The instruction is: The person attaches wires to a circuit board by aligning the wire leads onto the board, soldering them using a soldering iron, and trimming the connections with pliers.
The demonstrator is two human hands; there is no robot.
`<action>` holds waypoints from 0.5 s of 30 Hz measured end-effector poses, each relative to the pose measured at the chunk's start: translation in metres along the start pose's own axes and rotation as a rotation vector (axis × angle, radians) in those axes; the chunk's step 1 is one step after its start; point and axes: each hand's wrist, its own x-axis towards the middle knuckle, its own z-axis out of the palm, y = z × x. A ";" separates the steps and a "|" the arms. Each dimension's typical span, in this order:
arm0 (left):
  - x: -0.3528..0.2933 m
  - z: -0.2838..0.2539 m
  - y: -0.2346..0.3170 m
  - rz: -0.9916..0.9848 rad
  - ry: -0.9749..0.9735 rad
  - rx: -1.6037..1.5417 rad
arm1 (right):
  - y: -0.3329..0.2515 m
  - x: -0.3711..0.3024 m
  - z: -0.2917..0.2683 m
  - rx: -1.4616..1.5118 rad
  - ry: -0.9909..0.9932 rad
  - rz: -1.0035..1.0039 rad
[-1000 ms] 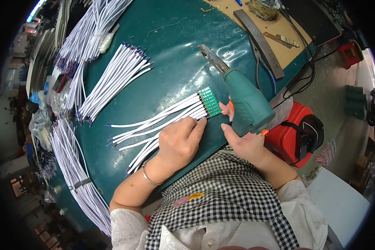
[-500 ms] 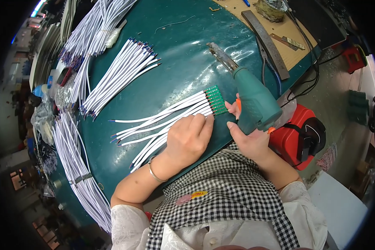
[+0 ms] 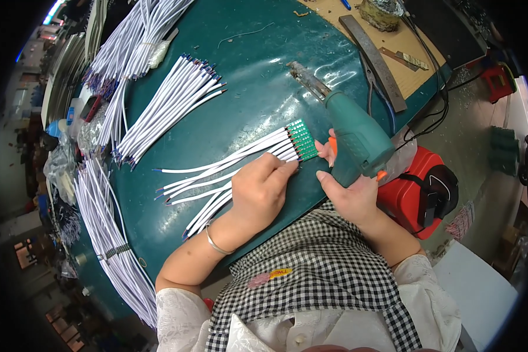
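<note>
My left hand point(image 3: 259, 190), a bangle on its wrist, is closed with thumb and fingertips pinched at the near-side white cables point(image 3: 229, 170), just short of the green circuit board point(image 3: 303, 139). These cables lie side by side, their stripped right ends along the board's left part. My right hand point(image 3: 353, 196) grips a green pistol-shaped tool point(image 3: 361, 132) with an orange trigger. Its worn metal tip point(image 3: 308, 81) points to the far left, above the tabletop and apart from the board. Right-hand fingertips show beside the board's right edge; whether they touch it I cannot tell.
White cable bundles point(image 3: 164, 111) lie to the left, one tied bundle point(image 3: 108, 234) along the near-left edge of the green tabletop point(image 3: 246, 76). Pliers point(image 3: 372, 88) and a metal bar point(image 3: 372, 61) lie far right. A red-and-black case point(image 3: 419, 190) stands at the right.
My left hand has shifted slightly left, uncovering more cable beside the board. The green pistol-shaped tool has moved a little left in my right hand.
</note>
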 end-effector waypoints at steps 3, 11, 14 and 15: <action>0.001 -0.001 0.002 0.070 -0.032 0.129 | -0.001 -0.001 0.002 0.013 0.012 -0.003; 0.001 -0.002 0.002 0.094 -0.027 0.208 | -0.014 0.004 0.001 -0.041 -0.016 0.003; 0.002 -0.003 0.001 0.078 -0.034 0.207 | -0.016 0.004 0.002 -0.061 -0.026 0.012; 0.003 -0.002 0.000 0.064 -0.029 0.164 | -0.016 0.005 0.002 -0.029 -0.014 -0.005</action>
